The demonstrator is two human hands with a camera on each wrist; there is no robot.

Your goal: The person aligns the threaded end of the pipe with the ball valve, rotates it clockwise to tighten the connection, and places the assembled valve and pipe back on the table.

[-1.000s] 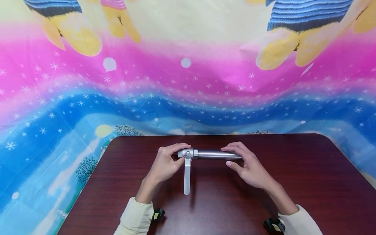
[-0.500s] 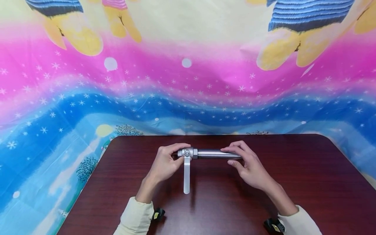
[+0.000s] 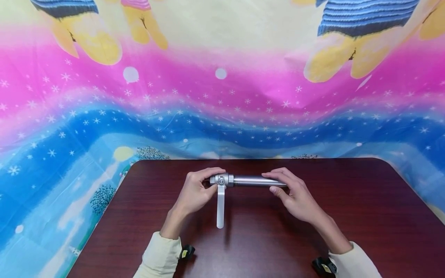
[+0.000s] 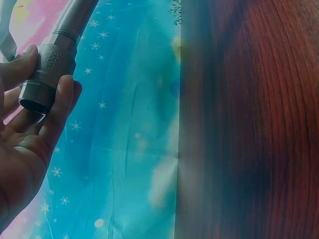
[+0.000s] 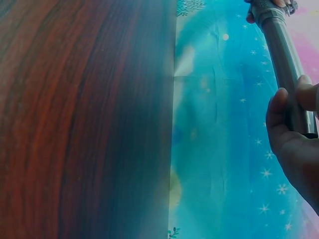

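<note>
A silvery metal ball valve (image 3: 221,179) is joined at its right side to a straight steel pipe (image 3: 252,180), held level above the table in the head view. From the valve a flat lever handle (image 3: 220,206) points toward the person. My left hand (image 3: 196,191) grips the valve body; in the left wrist view its thumb and fingers lie around the valve (image 4: 47,72), whose open end faces the palm. My right hand (image 3: 295,197) holds the pipe's far right end between thumb and fingers, as the pipe (image 5: 286,59) in the right wrist view also shows.
A dark red-brown wooden table (image 3: 243,239) lies beneath the hands. Behind it and along its sides hangs a printed cloth (image 3: 222,108) in pink and blue. A black wrist device (image 3: 187,253) sits at the left cuff, and another black device (image 3: 324,266) at the right.
The right thumb has moved up slightly against the pipe. Valve and pipe stay nearly in place, and the left hand keeps its grip.
</note>
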